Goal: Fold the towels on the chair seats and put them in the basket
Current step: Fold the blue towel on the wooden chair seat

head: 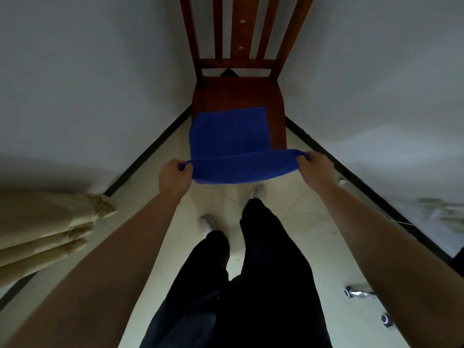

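A person stands in front of a wooden chair (238,94) that is pushed into the corner where two pale walls (88,84) meet. The chair has a red-brown seat and a back made of upright slats.

A blue towel (227,131) is on the seat. Its far part lies flat on the front of the seat, more to the left side, so bare wood shows behind it and along its right edge. Its near part is lifted off the front edge of the seat and is stretched between the two hands.

The left hand (175,177) has its fingers curled and grips the left end of the raised part. The right hand (315,168) is curled in the same way and grips the right end. Between them the cloth makes a tight ridge, and below this ridge a strip of the towel hangs down in a soft curve. Both arms are bare and reach forward.

Below the hands I see black trousers (263,272) and light shoes (207,223) on a pale tiled floor (301,222). A black skirting (150,151) runs along the bottom of both walls.

At the left, beige bundles (45,222) lie one over another; what they are made of I cannot tell. At the lower right, a shiny metal base with small wheels (360,293) stands on the floor, partly hidden behind the right arm.
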Available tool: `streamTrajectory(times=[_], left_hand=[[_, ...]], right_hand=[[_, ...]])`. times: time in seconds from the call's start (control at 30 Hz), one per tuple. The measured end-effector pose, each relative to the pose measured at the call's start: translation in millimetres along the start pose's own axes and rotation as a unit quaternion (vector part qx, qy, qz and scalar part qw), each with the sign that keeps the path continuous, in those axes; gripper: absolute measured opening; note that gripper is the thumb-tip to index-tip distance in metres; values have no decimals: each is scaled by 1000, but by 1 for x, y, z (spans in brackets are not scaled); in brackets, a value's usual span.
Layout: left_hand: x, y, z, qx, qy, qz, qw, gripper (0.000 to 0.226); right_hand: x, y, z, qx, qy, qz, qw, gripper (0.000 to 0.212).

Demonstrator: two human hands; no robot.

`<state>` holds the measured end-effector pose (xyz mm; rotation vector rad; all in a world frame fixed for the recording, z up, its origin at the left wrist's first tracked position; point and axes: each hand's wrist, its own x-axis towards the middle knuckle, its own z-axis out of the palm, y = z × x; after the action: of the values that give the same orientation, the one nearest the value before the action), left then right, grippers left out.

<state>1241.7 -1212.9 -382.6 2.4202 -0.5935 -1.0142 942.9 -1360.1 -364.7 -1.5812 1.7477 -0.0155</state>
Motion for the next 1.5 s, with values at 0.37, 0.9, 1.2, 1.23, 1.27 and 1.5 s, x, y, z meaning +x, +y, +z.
streamTrajectory(times=[0.37,0.9,1.2,1.23,1.27,1.5], left_hand=[[156,20,57,11,13,-37,999,25],[295,25,109,243,-12,34,969,36],[309,24,121,274,-27,83,958,29],[308,23,121,280,-31,77,956,32],[307,22,122,280,-40,73,956,38],[288,17,112,289,-109,105,945,17]], right_hand=[[184,-31,63,-55,-60,-69,994,25],[333,-25,117,-203,-59,-108,971,35],[346,-45,135,-322,-142,-289,890,52],[346,-44,138,-336,-142,-286,886,50],[346,-43,140,-341,-140,-275,888,48],[331,-32,123,-274,-218,-179,920,36]])
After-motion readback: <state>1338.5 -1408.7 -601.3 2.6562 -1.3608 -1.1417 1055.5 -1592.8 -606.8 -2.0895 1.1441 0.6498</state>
